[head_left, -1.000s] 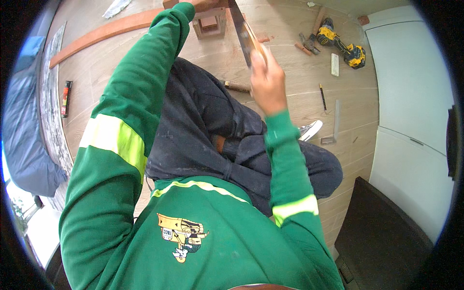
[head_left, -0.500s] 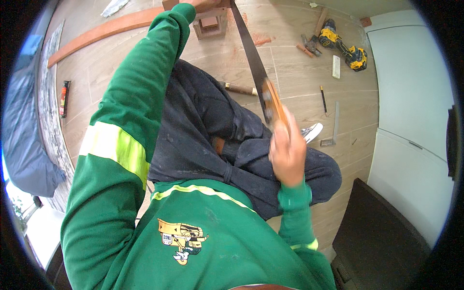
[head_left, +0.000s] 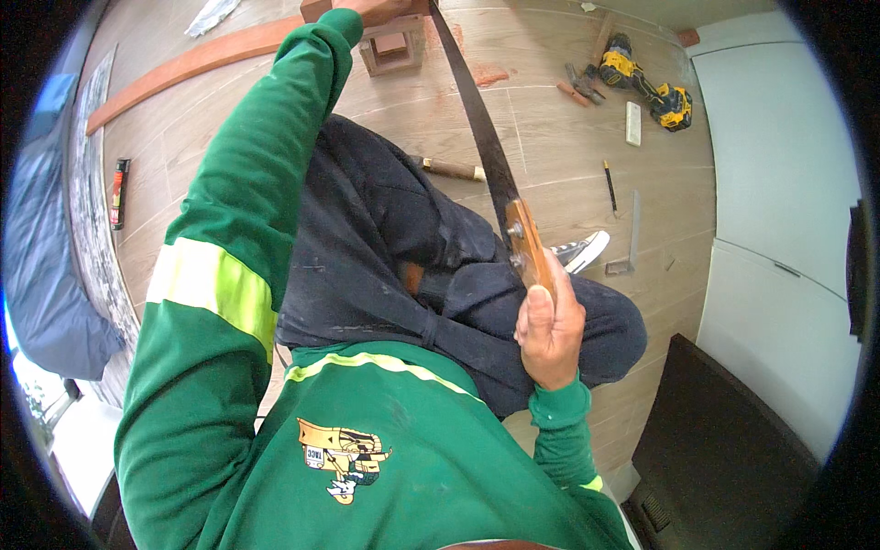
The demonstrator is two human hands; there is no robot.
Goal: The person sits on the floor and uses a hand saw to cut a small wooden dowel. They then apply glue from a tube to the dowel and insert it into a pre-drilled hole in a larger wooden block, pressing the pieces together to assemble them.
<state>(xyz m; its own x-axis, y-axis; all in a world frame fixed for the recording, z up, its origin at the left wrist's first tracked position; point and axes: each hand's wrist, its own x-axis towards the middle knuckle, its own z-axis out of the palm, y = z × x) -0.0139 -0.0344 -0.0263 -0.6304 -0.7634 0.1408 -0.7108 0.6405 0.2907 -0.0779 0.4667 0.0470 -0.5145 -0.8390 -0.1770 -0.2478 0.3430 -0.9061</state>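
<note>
1. The handsaw (head_left: 481, 137) ran from the wooden block (head_left: 390, 41) back toward the person's lap; a second earlier its handle had been up near the block, so the blade had been drawn back on a full pull stroke.
2. The right hand (head_left: 548, 332) was closed tight around the saw's wooden handle, well back from the block.
3. The left hand (head_left: 371, 9) pressed on the block; its grip could not be told.
4. A yellow drill (head_left: 646, 81) lay on the floor right of the block.
</note>
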